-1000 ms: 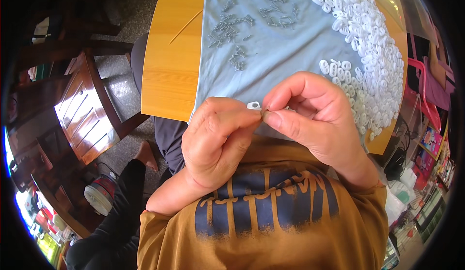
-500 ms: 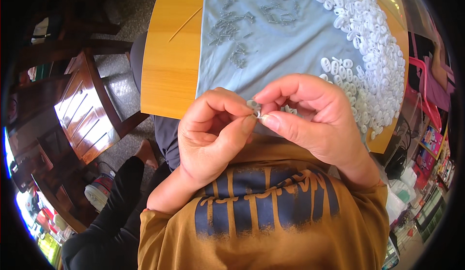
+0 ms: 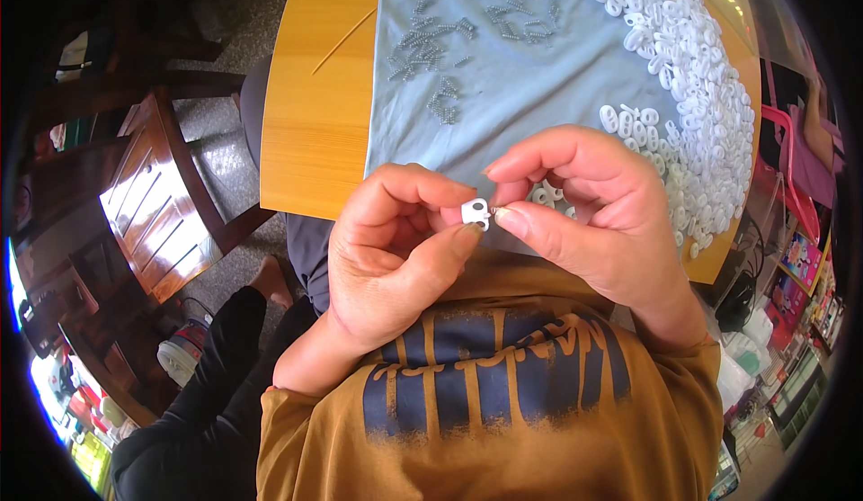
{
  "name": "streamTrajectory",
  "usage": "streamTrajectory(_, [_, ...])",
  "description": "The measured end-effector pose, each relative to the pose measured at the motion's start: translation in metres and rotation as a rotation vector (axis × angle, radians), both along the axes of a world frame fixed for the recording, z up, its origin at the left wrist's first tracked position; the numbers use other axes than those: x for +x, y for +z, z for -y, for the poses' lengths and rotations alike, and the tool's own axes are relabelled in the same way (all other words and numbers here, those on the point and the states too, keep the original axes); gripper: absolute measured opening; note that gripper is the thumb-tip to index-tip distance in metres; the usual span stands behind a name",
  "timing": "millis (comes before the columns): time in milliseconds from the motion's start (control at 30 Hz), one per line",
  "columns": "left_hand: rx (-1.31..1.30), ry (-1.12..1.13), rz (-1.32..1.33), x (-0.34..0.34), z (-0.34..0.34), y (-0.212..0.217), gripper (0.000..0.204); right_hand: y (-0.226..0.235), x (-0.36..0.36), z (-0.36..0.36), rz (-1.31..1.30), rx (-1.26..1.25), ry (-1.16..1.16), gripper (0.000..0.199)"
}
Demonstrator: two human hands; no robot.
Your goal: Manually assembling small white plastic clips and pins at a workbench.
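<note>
Between its thumb and index finger, my left hand (image 3: pixel 382 249) pinches a small white plastic piece (image 3: pixel 476 213) with round holes, like a cord lock. Beside it, my right hand (image 3: pixel 593 213) has its thumb tip close to the piece. A tiny dark bit, perhaps a spring end, shows at that thumb tip. The right index fingertip is lifted off the thumb, and the other fingers curl inward. More white pieces (image 3: pixel 544 196) show within the right hand's curve; whether they are held or lie on the cloth, I cannot tell.
Small metal springs (image 3: pixel 422 47) lie scattered on the blue-grey cloth (image 3: pixel 530 96). A large heap of white plastic pieces (image 3: pixel 692 69) covers its right side. A thin stick (image 3: pixel 343 41) rests on the yellow wooden table (image 3: pixel 315 132). A wooden chair (image 3: pixel 162 195) stands at left.
The hands have drawn slightly apart, the right one moving up and right. The white piece is turned and now shows its holes more plainly in my left fingers.
</note>
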State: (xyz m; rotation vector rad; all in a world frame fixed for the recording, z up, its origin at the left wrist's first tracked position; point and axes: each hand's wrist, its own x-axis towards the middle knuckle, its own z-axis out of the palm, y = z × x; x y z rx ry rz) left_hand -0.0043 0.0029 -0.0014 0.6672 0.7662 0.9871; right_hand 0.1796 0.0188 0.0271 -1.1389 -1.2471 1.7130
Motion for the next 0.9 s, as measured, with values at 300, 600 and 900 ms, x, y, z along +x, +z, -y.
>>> streamTrajectory(300, [0.008,0.002,-0.009,0.0012,0.0,-0.0017,0.024,0.0037,-0.0022,0.0002,0.137,0.098,0.017,0.025])
streamTrajectory(600, [0.043,0.019,-0.032,0.0018,0.0,-0.0019,0.023,0.0045,-0.0021,-0.003,0.28,0.287,0.018,0.022])
streamTrajectory(900, [0.084,0.007,-0.064,0.003,0.0002,-0.0045,0.021,0.0026,-0.0013,-0.0068,0.47,0.626,0.063,0.019])
